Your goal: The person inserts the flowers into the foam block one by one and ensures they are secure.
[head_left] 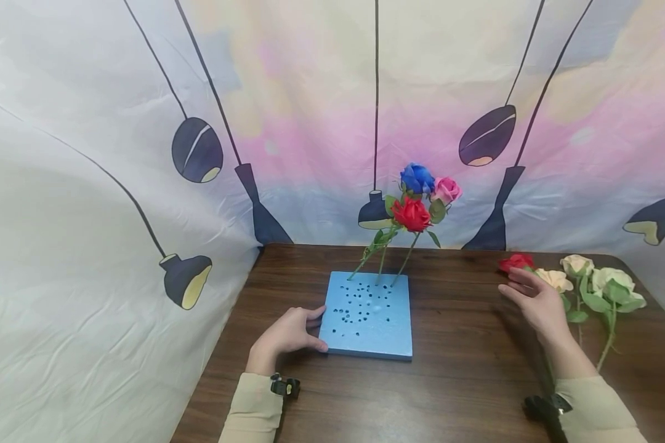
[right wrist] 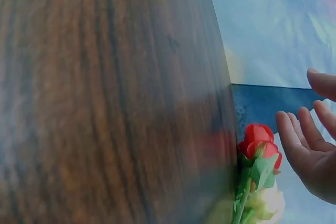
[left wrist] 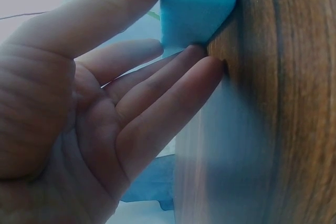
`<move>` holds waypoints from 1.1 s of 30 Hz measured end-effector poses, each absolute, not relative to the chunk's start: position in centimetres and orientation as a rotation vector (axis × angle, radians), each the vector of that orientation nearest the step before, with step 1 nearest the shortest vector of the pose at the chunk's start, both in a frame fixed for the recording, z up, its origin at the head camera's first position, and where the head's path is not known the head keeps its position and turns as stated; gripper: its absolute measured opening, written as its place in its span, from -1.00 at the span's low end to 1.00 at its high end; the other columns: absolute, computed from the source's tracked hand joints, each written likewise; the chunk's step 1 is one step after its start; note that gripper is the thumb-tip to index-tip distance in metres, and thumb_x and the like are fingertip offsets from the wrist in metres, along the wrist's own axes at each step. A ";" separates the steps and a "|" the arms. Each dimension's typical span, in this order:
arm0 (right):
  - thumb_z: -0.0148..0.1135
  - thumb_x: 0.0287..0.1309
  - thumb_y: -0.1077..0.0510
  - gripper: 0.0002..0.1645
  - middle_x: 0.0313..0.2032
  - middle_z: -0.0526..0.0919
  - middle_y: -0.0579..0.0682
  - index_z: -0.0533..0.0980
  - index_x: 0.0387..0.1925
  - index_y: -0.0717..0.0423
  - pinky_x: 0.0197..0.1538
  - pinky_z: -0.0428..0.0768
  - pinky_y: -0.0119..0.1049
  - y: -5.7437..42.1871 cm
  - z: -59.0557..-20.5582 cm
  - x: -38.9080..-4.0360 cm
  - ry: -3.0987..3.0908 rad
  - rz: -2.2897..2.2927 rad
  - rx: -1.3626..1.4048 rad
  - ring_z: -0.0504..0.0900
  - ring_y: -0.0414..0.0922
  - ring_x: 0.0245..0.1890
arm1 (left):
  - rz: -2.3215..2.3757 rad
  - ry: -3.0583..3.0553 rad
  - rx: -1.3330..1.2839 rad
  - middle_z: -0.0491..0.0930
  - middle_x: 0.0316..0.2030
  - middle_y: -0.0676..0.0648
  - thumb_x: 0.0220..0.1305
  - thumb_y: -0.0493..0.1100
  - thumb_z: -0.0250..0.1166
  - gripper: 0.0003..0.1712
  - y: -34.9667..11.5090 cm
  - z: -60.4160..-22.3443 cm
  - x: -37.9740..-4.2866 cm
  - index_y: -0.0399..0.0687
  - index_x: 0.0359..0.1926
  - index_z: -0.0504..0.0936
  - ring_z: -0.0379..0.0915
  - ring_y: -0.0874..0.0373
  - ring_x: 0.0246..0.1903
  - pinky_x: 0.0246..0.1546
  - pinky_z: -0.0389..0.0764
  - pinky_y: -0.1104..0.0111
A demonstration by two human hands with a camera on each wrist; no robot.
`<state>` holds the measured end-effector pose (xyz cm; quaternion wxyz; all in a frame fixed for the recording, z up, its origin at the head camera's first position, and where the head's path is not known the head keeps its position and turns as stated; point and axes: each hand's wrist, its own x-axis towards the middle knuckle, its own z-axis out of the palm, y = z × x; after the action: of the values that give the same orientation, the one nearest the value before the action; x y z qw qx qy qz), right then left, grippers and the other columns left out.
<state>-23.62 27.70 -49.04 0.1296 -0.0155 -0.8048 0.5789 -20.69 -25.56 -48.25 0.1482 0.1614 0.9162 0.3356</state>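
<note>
A light blue foam board [head_left: 385,335], dotted with small holes, lies flat on the wooden table. Standing in its far edge are a blue rose [head_left: 417,178], a pink rose [head_left: 446,190] and a red rose [head_left: 412,214], leaning right. Thumb and fingers of my left hand [head_left: 288,332] touch the board's left side; in the left wrist view those fingers are fairly straight. Loosely extended and holding nothing, my right hand [head_left: 543,307] hovers near a second red rose [head_left: 514,262] lying at the right. That red rose [right wrist: 260,142] appears beside the fingers in the right wrist view.
Beside the lying red rose are a peach rose [head_left: 555,280], a cream rose [head_left: 577,265] and a pale green-white rose [head_left: 612,280], stems pointing toward me. A cloth backdrop [head_left: 321,123] printed with lamps hangs behind the table [head_left: 454,381] and along its left side.
</note>
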 end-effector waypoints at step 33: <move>0.47 0.38 -0.13 -0.07 0.18 0.70 0.10 0.37 0.50 0.36 -0.22 0.55 -0.65 31.3 -49.4 -20.6 -2.623 1.476 -0.135 0.47 -0.74 -0.17 | 0.968 2.637 0.468 0.53 0.39 -0.23 0.05 -0.01 0.74 0.14 -25.7 -48.4 -20.9 -0.25 0.56 0.38 0.56 0.00 0.34 0.37 0.51 0.01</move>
<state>-20.56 31.28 -49.36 0.0646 -0.0447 -0.8688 0.4889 -20.87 -25.72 -48.42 0.1466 0.1625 0.9160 0.3363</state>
